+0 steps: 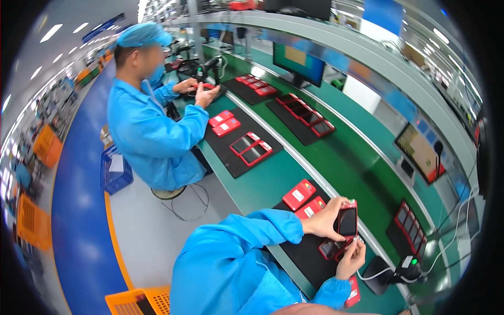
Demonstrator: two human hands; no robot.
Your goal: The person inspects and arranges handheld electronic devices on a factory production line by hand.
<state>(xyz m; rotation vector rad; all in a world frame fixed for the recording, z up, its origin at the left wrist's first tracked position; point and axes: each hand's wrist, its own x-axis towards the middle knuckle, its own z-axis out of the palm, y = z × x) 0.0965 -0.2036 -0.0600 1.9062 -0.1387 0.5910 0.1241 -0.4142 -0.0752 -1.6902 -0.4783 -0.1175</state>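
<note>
My left hand (pixel 324 221) is closed around the side of a red-framed phone-like device (pixel 347 221) with a dark screen, held up over the bench. At the device's lower end, the fingers of my right hand (pixel 350 261) are pinched together on a white cable (pixel 374 275); its tip is too small to make out. Below my hands, another red-framed device (pixel 329 249) lies screen up on a black mat (pixel 300 253). Beside my left forearm, two red devices (pixel 298 194) lie with their labelled backs up. Near my right sleeve is one more red piece (pixel 353 292), partly covered.
A black stand (pixel 379 275) and a small box with a green light (pixel 409 266) stand right of my hands. Racked devices (pixel 411 227) lie on the green strip beyond. A co-worker in blue (pixel 152 126) handles a red device farther left. An orange crate (pixel 139 302) is at lower left.
</note>
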